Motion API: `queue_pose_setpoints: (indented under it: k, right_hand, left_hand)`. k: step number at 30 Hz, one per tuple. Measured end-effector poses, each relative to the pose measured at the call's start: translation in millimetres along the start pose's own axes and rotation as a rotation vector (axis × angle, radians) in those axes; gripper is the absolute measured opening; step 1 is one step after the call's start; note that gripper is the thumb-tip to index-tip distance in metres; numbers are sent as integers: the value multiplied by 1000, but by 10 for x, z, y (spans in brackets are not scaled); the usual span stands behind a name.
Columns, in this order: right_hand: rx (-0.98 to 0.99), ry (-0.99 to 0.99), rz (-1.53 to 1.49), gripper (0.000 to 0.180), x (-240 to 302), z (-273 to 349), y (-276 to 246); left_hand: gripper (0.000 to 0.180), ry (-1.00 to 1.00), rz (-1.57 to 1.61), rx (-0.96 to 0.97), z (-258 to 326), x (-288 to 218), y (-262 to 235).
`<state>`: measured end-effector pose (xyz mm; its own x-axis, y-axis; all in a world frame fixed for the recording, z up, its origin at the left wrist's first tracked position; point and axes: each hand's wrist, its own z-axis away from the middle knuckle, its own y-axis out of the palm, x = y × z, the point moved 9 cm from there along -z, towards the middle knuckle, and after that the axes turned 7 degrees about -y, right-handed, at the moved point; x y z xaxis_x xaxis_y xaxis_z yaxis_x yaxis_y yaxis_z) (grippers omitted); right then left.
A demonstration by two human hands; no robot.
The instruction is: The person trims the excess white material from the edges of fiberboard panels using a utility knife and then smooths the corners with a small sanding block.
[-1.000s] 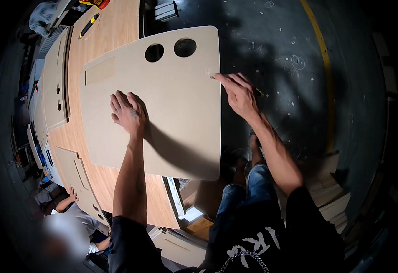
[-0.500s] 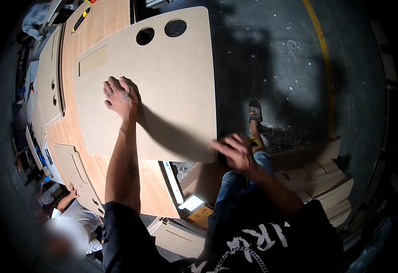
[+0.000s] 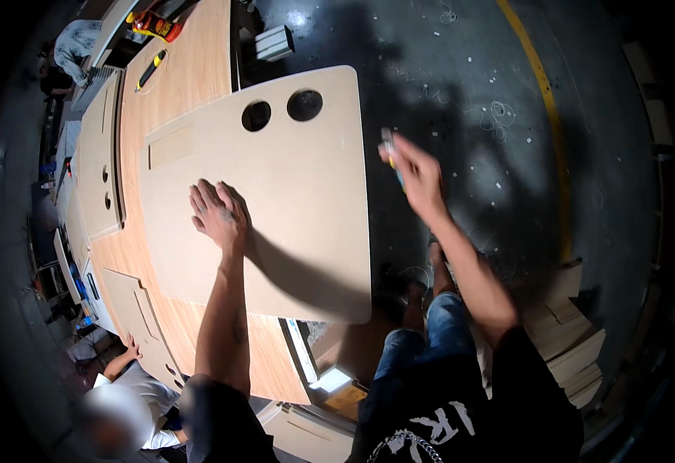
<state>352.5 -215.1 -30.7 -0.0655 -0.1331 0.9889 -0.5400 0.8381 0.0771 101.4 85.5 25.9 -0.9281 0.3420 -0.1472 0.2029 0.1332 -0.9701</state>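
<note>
left hand (image 3: 218, 214) pressed flat, fingers spread, on the tan panel (image 3: 291, 201) on the bench (image 3: 191, 73); right hand (image 3: 414, 171) off its edge, grip clenched round a small blurry tool (image 3: 390, 150)

One large board (image 3: 291, 208) with two round holes (image 3: 256, 116) (image 3: 305, 105) lies under one flat left hand (image 3: 218, 216), one right hand (image 3: 414, 174) grips one small tool (image 3: 390, 147), and two other people (image 3: 133, 405) (image 3: 71, 50) work nearby.
</note>
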Motion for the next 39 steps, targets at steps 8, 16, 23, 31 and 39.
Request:
queue_pose_setpoints:
  k: [8, 16, 23, 31, 39]
  right_hand:
    - [-41, -135, 128, 29, -154, -1417, 278]
    - [-59, -204, 126, 26, -113, -1351, 263]
    - [-27, -165, 158, 26, -153, -900, 281]
    - [50, -277, 279, 27, 230, 288, 264]
    - [139, -295, 358, 40, 400, 1592, 323]
  left_hand:
    - [58, -31, -9, -5, 4, 89, 61]
    - [59, -38, 1, 23, 14, 27, 61]
    - [58, -26, 1, -2, 35, 5, 39]
    - [57, 81, -31, -30, 29, -19, 39]
    - [58, 135, -79, -45, -12, 22, 106]
